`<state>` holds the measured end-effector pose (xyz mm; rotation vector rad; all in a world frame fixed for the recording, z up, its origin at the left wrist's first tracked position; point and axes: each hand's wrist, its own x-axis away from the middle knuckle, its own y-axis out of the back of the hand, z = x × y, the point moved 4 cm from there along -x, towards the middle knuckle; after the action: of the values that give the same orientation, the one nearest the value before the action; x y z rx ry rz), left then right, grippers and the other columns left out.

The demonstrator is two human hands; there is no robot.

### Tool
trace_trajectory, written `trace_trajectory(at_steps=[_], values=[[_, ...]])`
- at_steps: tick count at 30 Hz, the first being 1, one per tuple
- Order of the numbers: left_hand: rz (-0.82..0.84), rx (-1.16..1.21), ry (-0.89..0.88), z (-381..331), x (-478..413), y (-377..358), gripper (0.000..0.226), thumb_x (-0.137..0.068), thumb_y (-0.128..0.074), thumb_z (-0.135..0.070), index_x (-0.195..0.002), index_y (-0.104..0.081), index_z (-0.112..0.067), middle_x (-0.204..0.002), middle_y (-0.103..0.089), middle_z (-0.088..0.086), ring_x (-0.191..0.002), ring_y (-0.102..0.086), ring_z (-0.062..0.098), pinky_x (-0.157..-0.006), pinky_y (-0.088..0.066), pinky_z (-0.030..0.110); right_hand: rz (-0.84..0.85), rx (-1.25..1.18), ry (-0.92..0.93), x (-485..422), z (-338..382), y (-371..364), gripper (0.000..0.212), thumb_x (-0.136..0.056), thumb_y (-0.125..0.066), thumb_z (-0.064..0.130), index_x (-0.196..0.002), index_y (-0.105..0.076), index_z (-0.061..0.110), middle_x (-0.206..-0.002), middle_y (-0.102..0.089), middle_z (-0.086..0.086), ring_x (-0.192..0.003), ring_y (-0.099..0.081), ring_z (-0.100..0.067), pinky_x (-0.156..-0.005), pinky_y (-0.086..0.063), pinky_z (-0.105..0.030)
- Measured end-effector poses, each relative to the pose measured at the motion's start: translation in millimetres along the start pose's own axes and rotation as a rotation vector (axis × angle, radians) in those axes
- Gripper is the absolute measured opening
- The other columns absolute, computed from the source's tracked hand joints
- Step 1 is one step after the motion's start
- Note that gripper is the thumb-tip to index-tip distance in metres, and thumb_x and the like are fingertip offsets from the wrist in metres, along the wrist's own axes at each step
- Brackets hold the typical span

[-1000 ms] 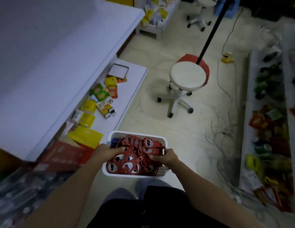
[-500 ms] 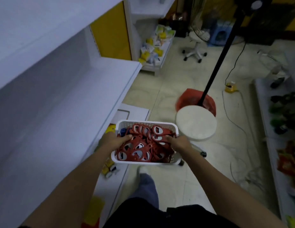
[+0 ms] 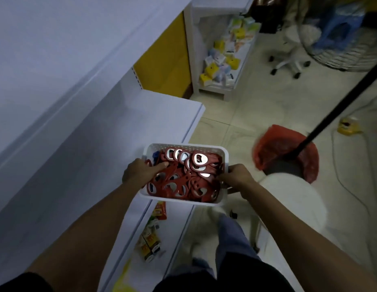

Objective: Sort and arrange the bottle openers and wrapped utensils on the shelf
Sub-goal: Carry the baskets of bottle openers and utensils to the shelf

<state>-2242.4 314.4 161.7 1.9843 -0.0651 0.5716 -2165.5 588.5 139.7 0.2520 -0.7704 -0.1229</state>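
**Bottle openers carried in a white basket beside the shelf**

Bottle openers (image 3: 181,182), red with shiny metal inserts, lie heaped in a white perforated basket (image 3: 225,157) at the centre of the frame. Left hand (image 3: 139,171) grips the basket's left rim, fingers curled over onto the pile. Right hand (image 3: 238,177) clamps the right rim, fingers closed around the edge. Basket sits in the air, just off the front edge of the white shelf (image 3: 120,131) filling the left of the frame. A blue item (image 3: 156,154) peeks out at the basket's upper-left corner, possibly another opener; too blurred to say. Small packets (image 3: 149,239) lie on the lower shelf below.
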Motion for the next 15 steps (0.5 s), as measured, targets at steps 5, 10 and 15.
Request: trace_trajectory(at_steps=[5, 10, 15], values=[[0.007, 0.101, 0.131, -11.2, -61.7, 18.6, 0.091, -0.057, -0.077, -0.065, -0.12, -0.055, -0.003, -0.116, -0.063, 0.018, -0.101, -0.062, 0.032, -0.085, -0.053, 0.041, 0.181, -0.016, -0.044, -67.9, 51.2, -12.7, 0.029, -0.073, -0.073, -0.005, -0.101, -0.065, -0.005, -0.089, -0.067, -0.018, -0.074, -0.064, -0.028, -0.059, -0.054, -0.034], [0.004, 0.182, 0.231, -22.8, -112.6, 29.0, 0.088, -0.062, -0.081, -0.051, -0.128, -0.05, -0.003, -0.127, -0.058, 0.017, -0.113, -0.057, 0.031, -0.094, -0.048, 0.043, 0.166, -0.144, -0.144, -104.9, 69.4, -38.8, 0.014, -0.079, -0.066, -0.005, -0.092, -0.065, -0.001, -0.08, -0.065, -0.011, -0.074, -0.065, -0.027, -0.057, -0.055, -0.034], [-0.246, 0.347, 0.285, -33.5, -124.6, 41.5, 0.077, -0.077, -0.073, -0.039, -0.132, -0.043, 0.007, -0.133, -0.049, 0.023, -0.12, -0.05, 0.033, -0.097, -0.046, 0.041, 0.097, -0.226, -0.116, -120.8, 88.0, -63.6, 0.002, -0.079, -0.064, 0.001, -0.08, -0.064, -0.001, -0.088, -0.068, -0.021, -0.082, -0.067, -0.035, -0.071, -0.059, -0.049]])
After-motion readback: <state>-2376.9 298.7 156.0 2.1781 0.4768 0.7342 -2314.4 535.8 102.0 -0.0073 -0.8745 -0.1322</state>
